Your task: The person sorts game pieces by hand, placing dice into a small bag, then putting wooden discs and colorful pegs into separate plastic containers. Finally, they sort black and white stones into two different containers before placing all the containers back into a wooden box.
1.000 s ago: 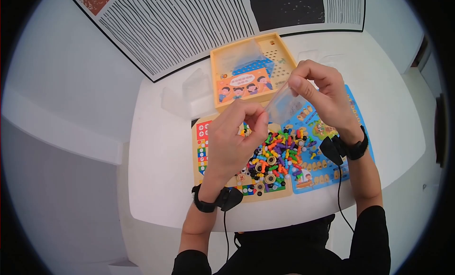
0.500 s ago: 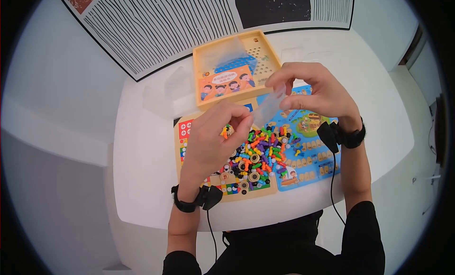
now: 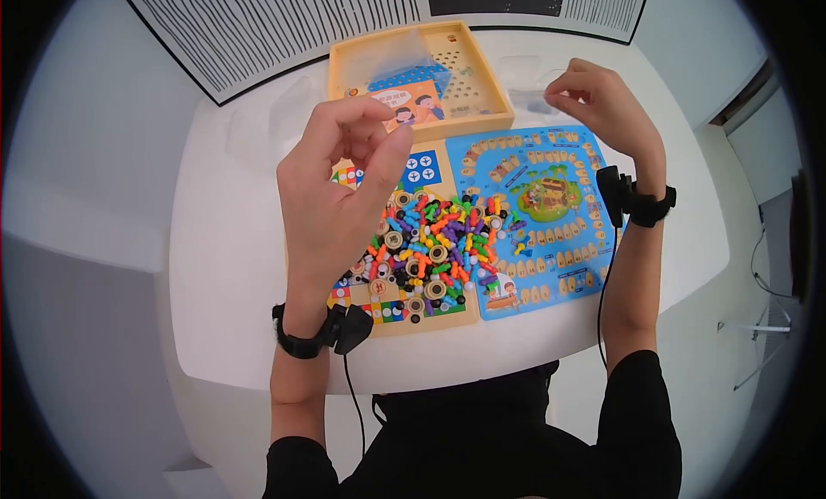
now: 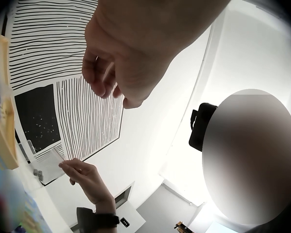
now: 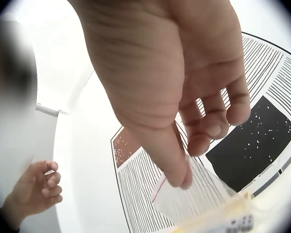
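Observation:
My right hand [image 3: 609, 112] pinches a small clear zip bag [image 5: 196, 191] between thumb and fingers, off to the right beyond the blue board. Small dice-like pieces [image 5: 240, 224] show in the bottom of the bag. My left hand [image 3: 335, 185] hovers above the near boards with its fingers loosely bent and nothing in them. Below it lies a heap of colourful pegs, beads and round wooden discs [image 3: 430, 249]. The heap covers much of a tan game board [image 3: 447, 323] and spills onto the blue printed board [image 3: 546, 198].
At the back of the table [image 3: 232, 327] stands a shallow yellow wooden tray [image 3: 506, 103]. It holds an orange booklet [image 3: 422, 103], a plastic bag and a blue dotted sheet [image 3: 417, 77]. Clear plastic packaging [image 3: 292, 112] lies left of the tray. A striped picture [image 3: 284, 26] leans behind.
My left hand has let go of the clear bag and drawn away to the left. My right hand has carried the bag right and farther back.

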The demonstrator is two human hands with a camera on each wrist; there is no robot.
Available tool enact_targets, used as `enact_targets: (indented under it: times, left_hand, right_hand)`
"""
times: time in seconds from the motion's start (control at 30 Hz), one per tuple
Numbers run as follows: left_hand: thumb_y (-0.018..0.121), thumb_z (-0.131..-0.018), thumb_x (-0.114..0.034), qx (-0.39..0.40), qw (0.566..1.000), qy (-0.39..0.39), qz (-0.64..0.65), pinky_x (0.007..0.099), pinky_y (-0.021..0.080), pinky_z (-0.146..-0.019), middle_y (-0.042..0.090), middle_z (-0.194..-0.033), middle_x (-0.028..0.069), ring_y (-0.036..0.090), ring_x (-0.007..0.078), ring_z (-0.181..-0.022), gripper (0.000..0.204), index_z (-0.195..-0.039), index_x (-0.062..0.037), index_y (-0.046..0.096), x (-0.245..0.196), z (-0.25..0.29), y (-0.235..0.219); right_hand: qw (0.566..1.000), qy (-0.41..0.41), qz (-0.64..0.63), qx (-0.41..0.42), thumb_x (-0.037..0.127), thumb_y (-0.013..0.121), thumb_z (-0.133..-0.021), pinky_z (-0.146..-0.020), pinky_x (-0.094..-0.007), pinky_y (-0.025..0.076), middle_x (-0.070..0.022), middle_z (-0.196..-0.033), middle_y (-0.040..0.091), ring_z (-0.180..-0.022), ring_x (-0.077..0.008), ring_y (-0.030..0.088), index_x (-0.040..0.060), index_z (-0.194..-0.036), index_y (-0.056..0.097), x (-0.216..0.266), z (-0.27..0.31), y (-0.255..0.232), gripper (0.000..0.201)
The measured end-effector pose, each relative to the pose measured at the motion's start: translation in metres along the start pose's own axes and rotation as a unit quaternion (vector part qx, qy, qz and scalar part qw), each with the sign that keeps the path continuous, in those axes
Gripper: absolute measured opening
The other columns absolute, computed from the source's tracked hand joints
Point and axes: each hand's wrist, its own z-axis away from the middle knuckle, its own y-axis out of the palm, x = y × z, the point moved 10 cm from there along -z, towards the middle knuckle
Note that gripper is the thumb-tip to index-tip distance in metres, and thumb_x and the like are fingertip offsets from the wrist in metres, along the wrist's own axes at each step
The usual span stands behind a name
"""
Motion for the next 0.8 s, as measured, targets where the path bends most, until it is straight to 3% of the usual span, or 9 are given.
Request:
enact_targets:
  times: [0.1, 0.17, 0.23, 0.33, 0.4, 0.5, 0.6, 0.8]
  left_hand:
    - [0.075, -0.094, -0.009, -0.016, 1.0, 0.004, -0.001, 0.023, 0.051, -0.065, 0.069, -0.081, 0.0028, 0.064, 0.0083, -0.069, 0.021, -0.11, -0.0021, 0.064, -0.002, -0.001, -0.003]
    - [0.071, -0.099, -0.007, 0.015, 1.0, -0.017, -0.016, 0.0244, 0.052, -0.078, 0.07, -0.091, 0.003, 0.065, 0.0067, -0.082, 0.02, -0.116, -0.002, 0.062, 0.0, 0.001, -0.001]
    - [0.071, -0.099, -0.007, 0.011, 1.0, -0.017, -0.008, 0.0246, 0.052, -0.078, 0.07, -0.09, 0.003, 0.065, 0.0068, -0.082, 0.021, -0.117, -0.002, 0.062, 0.001, 0.0, -0.002]
    - [0.071, -0.098, -0.007, 0.011, 1.0, -0.017, -0.005, 0.0248, 0.051, -0.078, 0.07, -0.089, 0.0028, 0.066, 0.0069, -0.081, 0.021, -0.117, -0.0018, 0.062, 0.003, -0.001, -0.003]
    - [0.071, -0.098, -0.007, 0.011, 1.0, -0.018, -0.009, 0.0248, 0.051, -0.078, 0.07, -0.089, 0.0026, 0.066, 0.0069, -0.081, 0.022, -0.117, -0.0016, 0.062, 0.006, -0.001, -0.004]
    - [0.071, -0.098, -0.007, 0.002, 1.0, -0.009, 0.001, 0.024, 0.051, -0.077, 0.07, -0.089, 0.002, 0.066, 0.0069, -0.082, 0.022, -0.118, -0.0017, 0.062, 0.005, -0.001, -0.005]
    - [0.071, -0.098, -0.007, 0.005, 1.0, -0.026, 0.007, 0.0234, 0.051, -0.077, 0.07, -0.089, 0.0015, 0.067, 0.0069, -0.082, 0.023, -0.118, -0.0017, 0.062, 0.007, -0.001, -0.003]
    - [0.071, -0.097, -0.006, 0.014, 0.999, -0.036, 0.017, 0.023, 0.051, -0.075, 0.07, -0.089, 0.0016, 0.067, 0.0065, -0.08, 0.024, -0.119, -0.0018, 0.062, 0.011, 0.0, 0.001]
  right_hand:
    - [0.998, 0.018, 0.027, -0.049, 0.017, 0.072, -0.096, -0.066, -0.0332, 0.05, -0.0078, -0.082, 0.069, -0.071, -0.0196, 0.06, 0.0043, -0.105, 0.079, -0.014, -0.003, -0.006, 0.017]
    - [0.992, 0.1, 0.031, -0.069, 0.018, 0.071, -0.098, -0.062, -0.031, 0.048, -0.0076, -0.077, 0.07, -0.066, -0.0171, 0.059, 0.0048, -0.108, 0.079, -0.022, -0.003, -0.01, 0.018]
    - [0.995, 0.081, 0.021, -0.061, 0.021, 0.07, -0.1, -0.059, -0.0283, 0.045, -0.0075, -0.073, 0.07, -0.064, -0.0133, 0.058, 0.0055, -0.109, 0.079, -0.021, -0.01, 0.001, 0.02]
    - [0.99, 0.096, -0.086, -0.063, 0.024, 0.069, -0.101, -0.063, -0.0265, 0.049, -0.0063, -0.079, 0.073, -0.071, -0.0106, 0.064, 0.0041, -0.112, 0.078, -0.022, -0.016, 0.019, 0.024]
    - [0.976, 0.052, -0.199, -0.071, 0.026, 0.07, -0.101, -0.07, -0.0261, 0.054, -0.0053, -0.088, 0.076, -0.081, -0.0107, 0.069, 0.0046, -0.117, 0.078, -0.016, -0.021, 0.03, 0.027]
    - [0.965, 0.041, -0.251, -0.067, 0.025, 0.071, -0.1, -0.078, -0.0285, 0.059, -0.0064, -0.099, 0.077, -0.09, -0.0135, 0.073, 0.004, -0.122, 0.076, -0.025, -0.026, 0.048, 0.03]
    - [0.942, 0.099, -0.313, -0.069, 0.022, 0.069, -0.1, -0.079, -0.029, 0.059, -0.0073, -0.1, 0.076, -0.094, -0.0147, 0.074, 0.0032, -0.118, 0.076, -0.05, -0.026, 0.066, 0.027]
    - [0.936, 0.108, -0.328, -0.067, 0.013, 0.064, -0.1, -0.077, -0.0272, 0.058, -0.0051, -0.109, 0.071, -0.097, -0.0138, 0.072, 0.0008, -0.124, 0.068, -0.073, -0.026, 0.088, 0.027]
